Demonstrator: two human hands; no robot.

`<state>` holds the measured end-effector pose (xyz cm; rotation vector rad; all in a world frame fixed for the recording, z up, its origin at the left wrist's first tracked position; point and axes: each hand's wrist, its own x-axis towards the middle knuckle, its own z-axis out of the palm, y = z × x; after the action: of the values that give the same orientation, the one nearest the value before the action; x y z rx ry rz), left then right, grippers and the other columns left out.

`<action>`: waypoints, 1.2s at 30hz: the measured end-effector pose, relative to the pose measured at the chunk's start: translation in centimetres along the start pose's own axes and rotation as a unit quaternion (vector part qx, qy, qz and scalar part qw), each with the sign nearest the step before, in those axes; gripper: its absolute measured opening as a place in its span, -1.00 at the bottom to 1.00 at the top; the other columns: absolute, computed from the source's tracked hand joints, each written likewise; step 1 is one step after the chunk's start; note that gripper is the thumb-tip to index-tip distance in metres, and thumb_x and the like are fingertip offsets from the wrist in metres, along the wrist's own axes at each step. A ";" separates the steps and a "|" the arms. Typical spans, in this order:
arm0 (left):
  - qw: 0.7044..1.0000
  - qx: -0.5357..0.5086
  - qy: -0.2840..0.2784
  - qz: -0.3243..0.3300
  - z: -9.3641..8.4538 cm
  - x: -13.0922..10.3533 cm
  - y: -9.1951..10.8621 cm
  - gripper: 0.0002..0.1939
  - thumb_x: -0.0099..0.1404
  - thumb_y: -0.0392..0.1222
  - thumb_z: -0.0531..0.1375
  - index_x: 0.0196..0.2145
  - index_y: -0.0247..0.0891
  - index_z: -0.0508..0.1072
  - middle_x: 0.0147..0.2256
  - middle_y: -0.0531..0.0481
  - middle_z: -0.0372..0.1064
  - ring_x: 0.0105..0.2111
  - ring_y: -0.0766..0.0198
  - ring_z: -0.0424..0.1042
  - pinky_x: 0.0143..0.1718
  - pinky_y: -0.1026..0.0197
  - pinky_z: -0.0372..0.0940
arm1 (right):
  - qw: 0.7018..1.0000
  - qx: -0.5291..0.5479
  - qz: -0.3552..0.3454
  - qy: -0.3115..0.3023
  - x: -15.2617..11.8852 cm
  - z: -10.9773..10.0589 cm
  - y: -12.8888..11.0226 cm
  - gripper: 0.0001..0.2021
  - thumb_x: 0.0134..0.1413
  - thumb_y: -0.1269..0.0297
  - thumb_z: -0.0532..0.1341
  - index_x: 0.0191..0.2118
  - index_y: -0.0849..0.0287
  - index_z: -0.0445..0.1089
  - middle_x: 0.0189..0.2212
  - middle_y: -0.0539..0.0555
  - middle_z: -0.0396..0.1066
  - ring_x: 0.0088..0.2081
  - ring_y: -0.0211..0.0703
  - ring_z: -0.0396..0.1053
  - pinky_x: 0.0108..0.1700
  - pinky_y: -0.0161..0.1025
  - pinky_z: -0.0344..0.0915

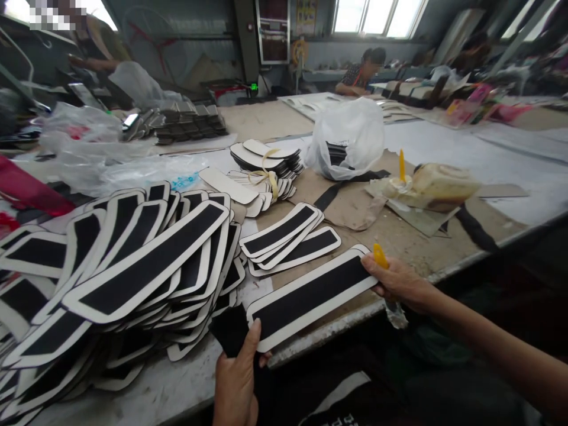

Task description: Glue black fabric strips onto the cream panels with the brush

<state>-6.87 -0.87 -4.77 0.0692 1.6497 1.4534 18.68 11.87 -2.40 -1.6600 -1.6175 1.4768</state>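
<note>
A long white-bordered strip with a black centre (310, 299) spans my two hands, tilted at the table's front edge. My left hand (237, 376) grips its near end, thumb on top. Black pieces of sheet material (228, 329) stick out beside that thumb, apparently held in the same hand. My right hand (402, 281) pinches the strip's far end. In that hand too is a yellow-handled tool (380, 255), whose pale, glue-smeared end hangs below the fingers. Behind the strip lies a small pile of similar strips (284, 231). A large heap of them (151, 260) covers the table's left.
A glue-stained container (444, 184) with a yellow stick (402, 165) stands at right. A clear plastic bag (350, 133) holds dark pieces. Tied white pieces (231, 186) lie mid-table. Stacked dark pieces (190, 123) sit further back. Other people (361, 74) work across the room.
</note>
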 end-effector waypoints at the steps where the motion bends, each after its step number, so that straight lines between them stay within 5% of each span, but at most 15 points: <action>1: 1.000 -0.002 0.002 0.000 0.1 -0.1 0.1 -0.53 -0.09 -0.07 0.41 -0.23 -0.34 0.45 -0.38 0.01 0.40 -0.51 0.34 0.33 -0.62 0.36 0.24 | 1.000 -0.001 0.000 0.004 0.0 0.0 -0.1 -0.56 0.04 -0.18 0.06 -0.49 0.13 0.11 -0.75 -0.16 0.10 -0.71 -0.41 0.01 -0.66 -0.40 -0.07; 10: 0.996 -0.031 0.005 -0.083 -0.5 -0.2 0.3 -0.53 -0.04 -0.17 0.38 -0.13 -0.27 0.45 -0.22 -0.07 0.45 -0.38 0.24 0.43 -0.56 0.36 0.29 | 0.997 0.006 -0.063 -0.032 -0.3 -0.4 0.2 -0.58 0.11 -0.12 0.05 -0.49 0.16 0.12 -0.73 -0.17 0.09 -0.68 -0.43 0.02 -0.63 -0.42 -0.04; 13: 0.992 -0.043 -0.010 -0.116 -0.6 -0.3 0.2 -0.54 -0.10 -0.16 0.42 -0.22 -0.32 0.47 -0.38 -0.03 0.45 -0.52 0.33 0.37 -0.63 0.39 0.24 | 0.996 0.037 -0.062 -0.058 -0.4 -0.6 0.6 -0.58 0.12 -0.12 0.05 -0.48 0.16 0.12 -0.72 -0.16 0.10 -0.68 -0.43 0.01 -0.64 -0.42 -0.08; 17: 0.994 -0.062 -0.041 -0.085 -0.4 -0.6 0.2 -0.59 -0.20 -0.17 0.46 -0.37 -0.33 0.45 -0.62 0.12 0.31 -0.70 0.45 0.17 -0.73 0.40 0.13 | 0.991 0.093 -0.051 -0.085 -0.7 -0.8 0.5 -0.58 0.10 -0.13 0.07 -0.47 0.16 0.10 -0.73 -0.17 0.07 -0.70 -0.43 -0.03 -0.65 -0.43 -0.11; 23: 0.997 0.014 0.066 -0.036 -0.1 -1.1 0.4 -0.57 -0.19 -0.18 0.45 -0.32 -0.33 0.47 -0.41 -0.03 0.46 -0.52 0.23 0.41 -0.66 0.32 0.29 | 0.994 0.067 -0.069 -0.060 -1.1 -0.8 -0.1 -0.55 0.12 -0.14 0.02 -0.51 0.17 0.13 -0.75 -0.17 0.04 -0.70 -0.43 -0.05 -0.64 -0.40 -0.12; 36: 0.992 0.096 0.081 -0.016 -1.2 -1.0 -0.1 -0.57 -0.17 -0.08 0.43 -0.35 -0.36 0.49 -0.43 -0.10 0.48 -0.51 0.12 0.43 -0.61 0.19 0.33 | 0.988 0.133 -0.044 -0.059 -0.8 -0.7 0.1 -0.65 -0.02 -0.01 0.19 -0.47 0.15 0.11 -0.65 -0.17 0.03 -0.67 -0.44 0.01 -0.67 -0.43 -0.06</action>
<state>-7.01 -2.33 -4.39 0.0325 1.9126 1.3009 19.45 11.43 -1.91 -1.3623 -1.4571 1.6884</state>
